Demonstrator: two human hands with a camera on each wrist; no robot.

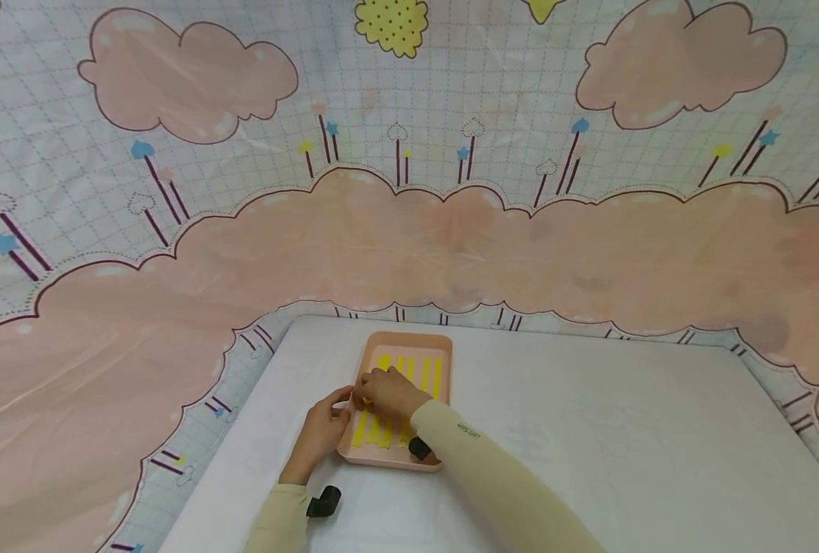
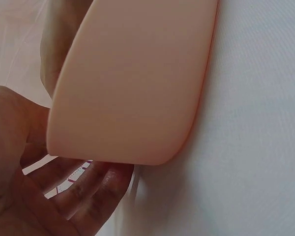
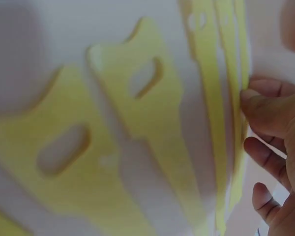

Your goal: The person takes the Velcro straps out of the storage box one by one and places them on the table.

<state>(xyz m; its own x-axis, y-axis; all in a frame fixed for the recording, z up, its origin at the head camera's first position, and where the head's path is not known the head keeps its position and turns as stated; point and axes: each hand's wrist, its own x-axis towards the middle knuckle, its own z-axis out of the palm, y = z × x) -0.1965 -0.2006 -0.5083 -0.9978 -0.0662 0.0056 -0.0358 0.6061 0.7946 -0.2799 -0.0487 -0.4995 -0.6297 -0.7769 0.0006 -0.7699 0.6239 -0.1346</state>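
A peach-pink tray (image 1: 444,346) lies on the white table, holding several flat yellow saw-shaped pieces (image 3: 64,162) with slotted handle ends. My left hand (image 1: 321,430) is at the tray's left side, its fingers loosely bent and spread by the outer wall. In the left wrist view that tray wall (image 2: 132,83) hides part of the thumb and the fingertips (image 2: 115,174). Reaching across the tray, my right hand (image 1: 392,392) has its fingertips near the left rim. The right wrist view shows its thumb and forefinger pinching the edge of the outermost narrow yellow piece (image 3: 238,128).
The white table (image 1: 589,430) extends to the right of the tray. Behind it and along its left side hangs a cloth (image 1: 465,246) printed with clouds and stars. Black wrist-camera mounts (image 1: 324,502) sit on both beige-sleeved forearms.
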